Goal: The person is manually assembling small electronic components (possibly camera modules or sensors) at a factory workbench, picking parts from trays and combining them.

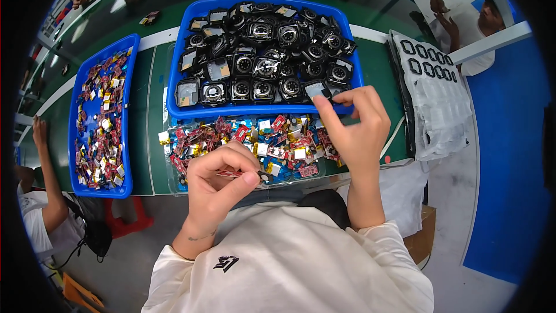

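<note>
My left hand [223, 179] is closed, pinching a small red circuit board [230, 173] with a small dark round part at its end by the thumb. It is held over the near edge of a clear tray [174, 178] heaped with red boards and silver-and-yellow battery cells. My right hand [359, 124] reaches to the near right corner of a big blue tray [360, 84] full of black watch cases. Thumb and forefinger are at a watch case [316, 89] with a grey face and appear to grip its edge; the fingers partly cover it.
Left stands another blue tray [130, 110] of red boards and cells. To the right, black frames [425, 52] lie on plastic-wrapped sheets [443, 119]. A person's arm [49, 168] is at far left; another person [469, 29] sits beyond the right side. A metal rail [492, 43] crosses there.
</note>
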{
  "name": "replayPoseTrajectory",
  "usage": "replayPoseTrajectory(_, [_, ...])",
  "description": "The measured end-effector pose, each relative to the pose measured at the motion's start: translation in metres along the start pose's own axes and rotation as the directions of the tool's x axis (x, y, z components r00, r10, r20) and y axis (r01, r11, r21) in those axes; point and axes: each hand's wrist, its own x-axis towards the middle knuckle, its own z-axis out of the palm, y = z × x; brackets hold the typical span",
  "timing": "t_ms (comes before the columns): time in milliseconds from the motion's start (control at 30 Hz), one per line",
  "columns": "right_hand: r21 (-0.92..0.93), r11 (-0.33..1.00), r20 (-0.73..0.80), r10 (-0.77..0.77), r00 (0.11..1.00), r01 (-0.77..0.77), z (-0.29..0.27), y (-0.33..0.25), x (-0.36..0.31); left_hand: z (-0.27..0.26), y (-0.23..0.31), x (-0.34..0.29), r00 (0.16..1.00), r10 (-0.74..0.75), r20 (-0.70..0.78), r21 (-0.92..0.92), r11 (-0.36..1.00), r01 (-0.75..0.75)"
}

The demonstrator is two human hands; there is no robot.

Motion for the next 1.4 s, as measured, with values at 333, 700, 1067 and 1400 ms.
replayPoseTrajectory(333, [0.517, 0.840, 0.049, 0.159, 0.986, -0.161, 0.009, 0.002, -0.004, 0.009, 0.005, 0.007, 0.985, 0.154, -0.071, 0.292, 0.948, -0.127])
replayPoseTrajectory(700, [0.728, 0.411, 0.582, 0.054, 0.811, -0.549, -0.006, -0.042, -0.026, 0.021, 0.005, 0.023, 0.953, 0.297, -0.056, 0.702, 0.690, -0.174])
replayPoseTrajectory(1067, [0.703, 0.523, 0.565, 0.001, 0.825, -0.482, -0.006, -0.038, -0.027, 0.019, 0.012, 0.026, 0.960, 0.279, 0.030, 0.794, 0.576, -0.192])
replayPoseTrajectory(1400, [0.710, 0.570, 0.485, 0.028, 0.874, -0.412, -0.001, -0.043, -0.032, 0.022, 0.010, 0.023, 0.957, 0.292, 0.005, 0.838, 0.521, -0.164])
